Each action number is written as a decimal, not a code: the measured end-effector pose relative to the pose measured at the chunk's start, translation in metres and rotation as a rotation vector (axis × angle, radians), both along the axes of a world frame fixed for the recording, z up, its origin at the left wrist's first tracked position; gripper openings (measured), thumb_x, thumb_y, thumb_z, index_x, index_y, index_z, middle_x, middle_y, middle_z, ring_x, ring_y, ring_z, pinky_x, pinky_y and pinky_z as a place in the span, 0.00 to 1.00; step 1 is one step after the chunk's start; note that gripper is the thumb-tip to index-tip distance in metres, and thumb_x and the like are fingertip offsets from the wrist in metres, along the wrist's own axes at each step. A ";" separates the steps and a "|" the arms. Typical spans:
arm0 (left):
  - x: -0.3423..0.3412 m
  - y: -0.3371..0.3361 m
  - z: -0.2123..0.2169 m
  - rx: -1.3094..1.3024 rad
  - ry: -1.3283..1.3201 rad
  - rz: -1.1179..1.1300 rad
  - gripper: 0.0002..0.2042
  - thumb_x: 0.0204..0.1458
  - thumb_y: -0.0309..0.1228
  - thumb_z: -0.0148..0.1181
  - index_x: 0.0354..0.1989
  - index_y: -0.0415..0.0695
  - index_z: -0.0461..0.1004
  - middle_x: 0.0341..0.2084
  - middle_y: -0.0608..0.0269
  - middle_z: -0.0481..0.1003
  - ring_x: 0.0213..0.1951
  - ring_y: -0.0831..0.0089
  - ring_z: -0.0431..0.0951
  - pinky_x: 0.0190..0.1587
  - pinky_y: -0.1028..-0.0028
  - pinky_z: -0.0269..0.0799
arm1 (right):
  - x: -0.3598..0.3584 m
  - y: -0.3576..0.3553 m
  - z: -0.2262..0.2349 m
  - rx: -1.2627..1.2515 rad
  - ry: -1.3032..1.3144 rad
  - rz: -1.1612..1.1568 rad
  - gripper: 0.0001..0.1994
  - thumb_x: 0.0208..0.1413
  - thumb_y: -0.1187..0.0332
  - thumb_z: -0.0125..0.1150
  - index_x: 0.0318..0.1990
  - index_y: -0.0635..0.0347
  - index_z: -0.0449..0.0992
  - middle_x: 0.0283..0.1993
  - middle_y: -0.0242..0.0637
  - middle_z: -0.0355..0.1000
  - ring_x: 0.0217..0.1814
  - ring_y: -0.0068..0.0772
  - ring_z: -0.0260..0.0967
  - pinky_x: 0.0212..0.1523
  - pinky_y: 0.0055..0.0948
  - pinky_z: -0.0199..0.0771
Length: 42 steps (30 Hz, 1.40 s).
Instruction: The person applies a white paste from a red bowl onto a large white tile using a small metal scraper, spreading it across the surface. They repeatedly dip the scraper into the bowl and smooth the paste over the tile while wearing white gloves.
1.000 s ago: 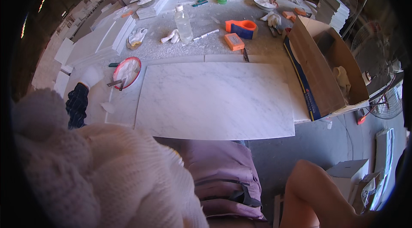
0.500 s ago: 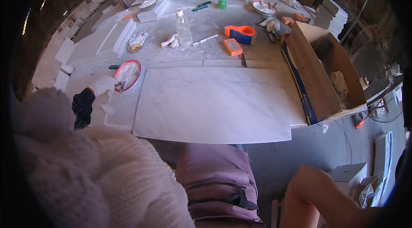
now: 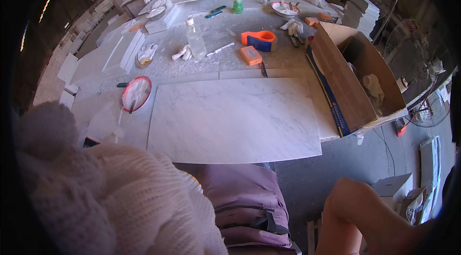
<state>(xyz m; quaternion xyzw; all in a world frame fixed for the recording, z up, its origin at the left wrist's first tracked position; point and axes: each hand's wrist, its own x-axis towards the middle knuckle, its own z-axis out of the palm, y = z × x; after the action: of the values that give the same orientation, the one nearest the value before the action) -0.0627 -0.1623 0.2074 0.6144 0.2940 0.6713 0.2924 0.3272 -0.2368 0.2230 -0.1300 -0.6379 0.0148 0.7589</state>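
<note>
A large white knit glove, apparently on my right hand, fills the lower left close to the camera; its yellow-edged cuff faces right and its fingers are blurred. A bare bent arm shows at the lower right. My left hand is hidden behind the glove; only a dark sliver of its sleeve shows. Just beyond stands a red-rimmed bowl of white paste, a spatula resting in it. In front of me lies a white, grey-veined stone slab, untouched by either hand.
Behind the slab are an orange sponge block, a tape dispenser, a clear bottle and a marker. An open cardboard box stands right, beside a fan. Two people with white gloves work across the table.
My left hand has let go of the spatula and drawn back from the bowl, out of sight behind the glove. The spatula stays in the bowl. The view has shifted slightly.
</note>
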 end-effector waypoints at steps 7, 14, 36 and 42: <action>-0.003 0.000 -0.003 -0.002 0.010 0.042 0.29 0.50 0.29 0.77 0.62 0.37 0.79 0.27 0.60 0.78 0.22 0.68 0.75 0.28 0.69 0.72 | -0.003 0.021 -0.021 -0.062 0.028 0.021 0.17 0.74 0.58 0.57 0.63 0.53 0.72 0.62 0.31 0.70 0.57 0.34 0.72 0.56 0.41 0.71; -0.007 0.003 -0.001 0.001 0.013 0.105 0.28 0.49 0.29 0.78 0.61 0.37 0.80 0.26 0.60 0.78 0.22 0.68 0.75 0.28 0.68 0.72 | -0.010 0.036 -0.034 -0.088 0.051 0.046 0.16 0.74 0.58 0.57 0.63 0.53 0.72 0.62 0.30 0.70 0.56 0.33 0.72 0.55 0.40 0.71; -0.039 -0.007 -0.026 -0.043 -0.058 0.372 0.27 0.48 0.30 0.79 0.58 0.38 0.82 0.24 0.59 0.77 0.21 0.66 0.75 0.29 0.66 0.72 | -0.014 0.048 -0.033 -0.061 0.064 0.047 0.14 0.74 0.59 0.57 0.61 0.51 0.74 0.59 0.27 0.71 0.53 0.29 0.73 0.52 0.36 0.71; -0.065 -0.014 -0.045 -0.105 -0.092 0.545 0.26 0.47 0.30 0.80 0.58 0.38 0.83 0.23 0.59 0.77 0.21 0.65 0.75 0.29 0.65 0.72 | -0.015 0.049 -0.035 -0.071 0.069 0.050 0.13 0.74 0.60 0.56 0.60 0.50 0.74 0.59 0.26 0.71 0.52 0.28 0.73 0.51 0.35 0.71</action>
<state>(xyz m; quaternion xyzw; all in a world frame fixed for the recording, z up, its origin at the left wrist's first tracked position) -0.1282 -0.1759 0.1627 0.4655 0.4693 0.7362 0.1453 0.3119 -0.1881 0.1882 -0.1401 -0.6137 0.0607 0.7746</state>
